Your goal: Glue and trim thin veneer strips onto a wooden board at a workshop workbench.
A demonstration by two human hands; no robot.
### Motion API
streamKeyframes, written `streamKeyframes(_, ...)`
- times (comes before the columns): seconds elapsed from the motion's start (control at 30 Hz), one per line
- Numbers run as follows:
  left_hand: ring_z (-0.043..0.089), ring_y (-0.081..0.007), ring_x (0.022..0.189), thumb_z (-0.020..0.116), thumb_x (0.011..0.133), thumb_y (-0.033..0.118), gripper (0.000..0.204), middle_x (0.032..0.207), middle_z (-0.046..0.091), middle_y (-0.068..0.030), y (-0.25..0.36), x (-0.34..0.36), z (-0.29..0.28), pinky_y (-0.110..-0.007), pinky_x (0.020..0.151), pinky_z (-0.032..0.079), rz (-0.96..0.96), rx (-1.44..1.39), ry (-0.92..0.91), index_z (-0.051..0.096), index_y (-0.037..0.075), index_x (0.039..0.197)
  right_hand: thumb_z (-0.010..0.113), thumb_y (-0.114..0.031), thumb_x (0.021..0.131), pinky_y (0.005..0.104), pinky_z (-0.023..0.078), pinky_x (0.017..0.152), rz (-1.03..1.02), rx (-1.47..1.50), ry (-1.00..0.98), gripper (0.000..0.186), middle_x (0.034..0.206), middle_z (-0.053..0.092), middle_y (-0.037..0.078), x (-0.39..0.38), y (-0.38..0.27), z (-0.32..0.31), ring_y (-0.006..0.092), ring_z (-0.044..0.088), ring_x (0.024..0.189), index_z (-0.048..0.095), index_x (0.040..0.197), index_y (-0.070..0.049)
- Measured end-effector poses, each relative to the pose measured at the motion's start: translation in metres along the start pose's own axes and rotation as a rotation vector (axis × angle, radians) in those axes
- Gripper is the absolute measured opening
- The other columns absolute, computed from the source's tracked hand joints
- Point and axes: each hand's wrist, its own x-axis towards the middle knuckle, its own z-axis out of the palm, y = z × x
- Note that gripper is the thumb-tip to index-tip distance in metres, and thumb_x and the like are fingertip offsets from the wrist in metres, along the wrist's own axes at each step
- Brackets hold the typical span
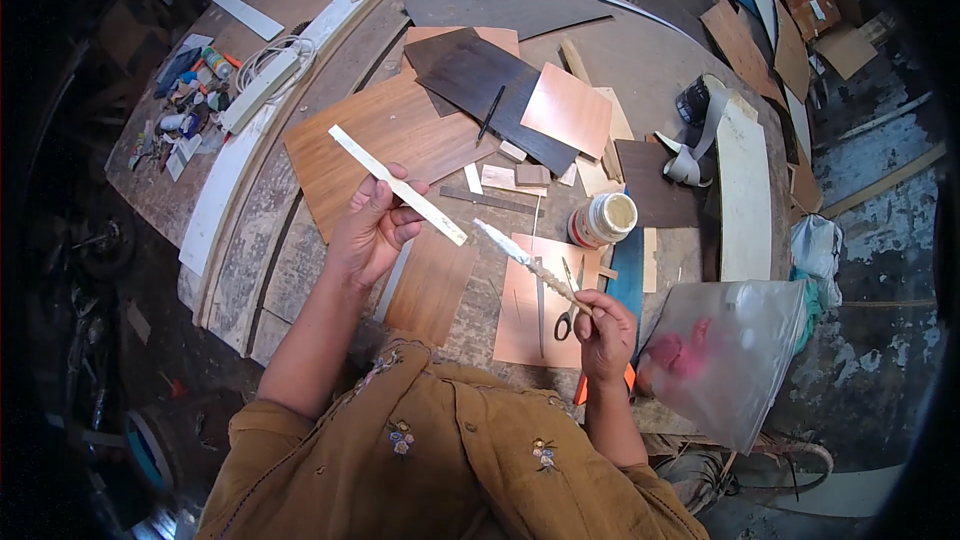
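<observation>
My left hand (372,230) pinches a pale, narrow wooden strip (432,212) near its middle and holds it slanted above the table. My right hand (606,335) grips the lower end of a thin stick (548,276), whose far part is coated in white, glue-like paste. The stick's white tip is close to the strip's near end, with a small gap between them. Just beyond my right hand stands an open jar (603,218) with a pale rim. Scissors (564,324) lie under the stick on a light orange sheet (512,335), partly hidden by it.
Wood-grain sheets (360,130), a dark sheet (480,90) with a black pen (491,115), and small wood blocks (532,175) lie beyond my hands. A clear plastic bag (735,340) with something pink inside sits at the right. Tools and bottles (190,105) clutter the far left.
</observation>
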Motion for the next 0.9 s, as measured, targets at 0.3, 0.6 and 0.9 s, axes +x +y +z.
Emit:
streamKeyframes(0.3,0.067,-0.0177,0.072,0.049,0.093,0.023,0.028,0.089,0.064,-0.013,0.004,0.003,0.002,-0.026,0.059,0.059,-0.156,0.117,-0.144,0.049,0.002,0.111,0.042,-0.004,0.083,0.0208,0.031,0.043,-0.112,-0.151,-0.167,0.027,0.065,0.057,0.005,0.013,-0.005,0.006,0.007,0.042,0.047,0.065,0.093,0.007)
streamKeyframes(0.6,0.067,-0.017,0.069,0.047,0.094,0.024,0.028,0.087,0.064,-0.0114,0.002,0.003,0.004,-0.026,0.058,0.059,-0.246,0.121,-0.136,0.049,0.001,0.11,0.041,-0.002,0.08,0.0211,0.033,0.042,-0.153,-0.231,-0.271,0.029,0.065,0.059,0.006,0.019,-0.005,0.004,0.0069,0.043,0.046,0.066,0.092,0.005)
streamKeyframes(0.9,0.067,-0.0172,0.068,0.046,0.094,0.024,0.03,0.087,0.064,-0.011,0.002,0.003,0.001,-0.025,0.057,0.058,-0.253,0.154,-0.099,0.049,0.001,0.112,0.046,-0.005,0.078,0.0218,0.028,0.042,-0.136,-0.238,-0.33,0.024,0.061,0.057,0.007,0.018,-0.009,-0.007,0.0081,0.04,0.044,0.066,0.083,0.008)
